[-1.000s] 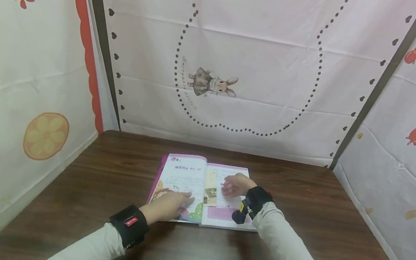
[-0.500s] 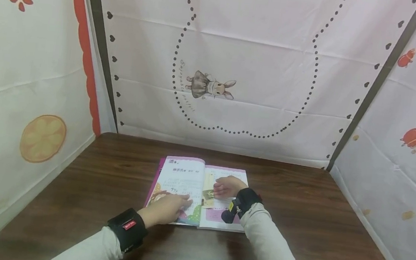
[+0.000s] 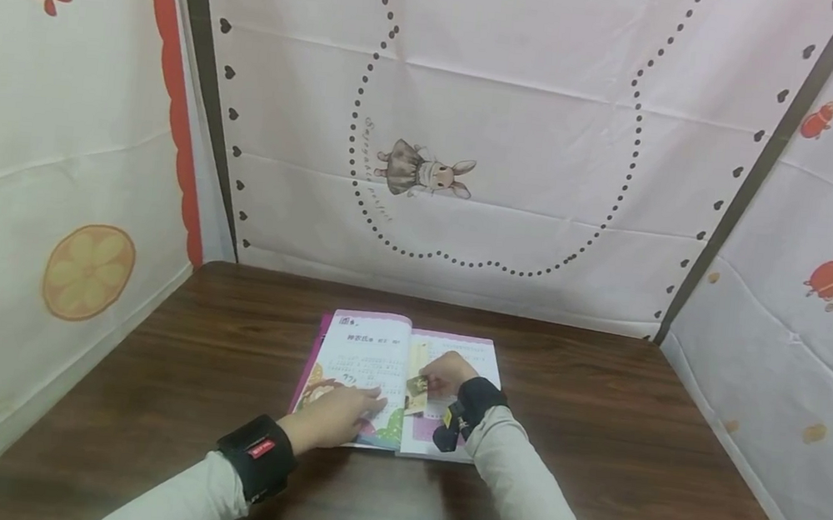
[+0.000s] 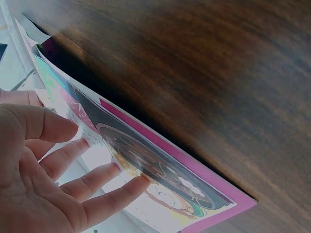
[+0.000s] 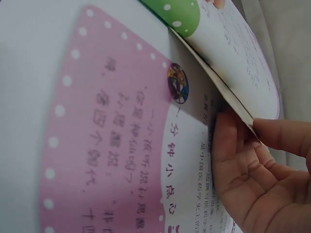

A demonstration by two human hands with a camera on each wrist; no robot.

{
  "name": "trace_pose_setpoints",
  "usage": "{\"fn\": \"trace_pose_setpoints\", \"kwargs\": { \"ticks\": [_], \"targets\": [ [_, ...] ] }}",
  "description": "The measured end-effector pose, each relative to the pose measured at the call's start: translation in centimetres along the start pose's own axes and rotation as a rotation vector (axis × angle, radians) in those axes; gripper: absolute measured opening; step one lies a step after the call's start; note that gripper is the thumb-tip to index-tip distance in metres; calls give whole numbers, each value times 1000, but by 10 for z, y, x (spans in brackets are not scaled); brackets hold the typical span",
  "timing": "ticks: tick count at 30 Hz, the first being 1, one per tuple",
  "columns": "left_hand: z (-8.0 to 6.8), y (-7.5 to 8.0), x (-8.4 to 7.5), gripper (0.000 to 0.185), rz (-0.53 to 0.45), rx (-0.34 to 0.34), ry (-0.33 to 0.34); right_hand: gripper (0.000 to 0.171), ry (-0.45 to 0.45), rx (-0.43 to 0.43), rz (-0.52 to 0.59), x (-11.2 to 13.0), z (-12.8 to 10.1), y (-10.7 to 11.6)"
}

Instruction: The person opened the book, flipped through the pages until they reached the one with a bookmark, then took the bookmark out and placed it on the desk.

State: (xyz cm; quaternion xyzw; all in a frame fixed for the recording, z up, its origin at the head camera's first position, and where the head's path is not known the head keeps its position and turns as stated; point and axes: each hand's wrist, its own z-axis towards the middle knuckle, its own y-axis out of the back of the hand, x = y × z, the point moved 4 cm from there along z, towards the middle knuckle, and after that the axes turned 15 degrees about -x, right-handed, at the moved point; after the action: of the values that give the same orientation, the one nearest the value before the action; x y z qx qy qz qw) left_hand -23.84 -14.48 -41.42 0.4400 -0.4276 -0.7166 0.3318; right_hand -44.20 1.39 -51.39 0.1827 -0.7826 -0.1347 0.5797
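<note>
Under our left hand (image 3: 333, 419) lies the left page of the open picture book (image 3: 369, 356), which sits flat on the dark wooden table (image 3: 594, 445) between our two forearms. The fingers (image 4: 104, 174) of that hand are straight and spread, with their tips pressing the page down near its lower edge. Just across the spine, our right hand (image 3: 446, 373) has thumb and fingers (image 5: 233, 145) curled round the edge of a single leaf (image 5: 228, 58), and the wrist view shows that leaf lifted and bowed above the pink-bordered page beneath it.

We judge the main risk to be the thin sheet itself: with the pinch so close to the spine, a sharp pull could crease or tear it at the binding. The pinch may also be catching more than one sheet; we cannot tell from these views. If our left fingers ease off, the pressed page may spring up, and the whole book could slide on the smooth tabletop towards our right hand as the leaf swings over.
</note>
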Motion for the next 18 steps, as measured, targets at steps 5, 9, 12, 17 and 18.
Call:
{"fn": "trace_pose_setpoints", "kwargs": {
  "ticks": [5,9,12,17,18],
  "targets": [
    [1,-1,-1,39,3,0,9,22,-39,-51,-71,13,-26,6],
    [3,-1,-1,39,-10,4,13,24,-28,-92,-88,38,-76,20],
    [3,0,-1,38,-20,0,11,23,-24,-82,-78,39,-82,25],
    [3,1,-1,38,-14,-11,-1,19,-12,-6,-78,13,-37,30],
    [2,2,0,38,-12,-13,-2,20,-5,-1,-82,9,-30,31]
  ]
}}
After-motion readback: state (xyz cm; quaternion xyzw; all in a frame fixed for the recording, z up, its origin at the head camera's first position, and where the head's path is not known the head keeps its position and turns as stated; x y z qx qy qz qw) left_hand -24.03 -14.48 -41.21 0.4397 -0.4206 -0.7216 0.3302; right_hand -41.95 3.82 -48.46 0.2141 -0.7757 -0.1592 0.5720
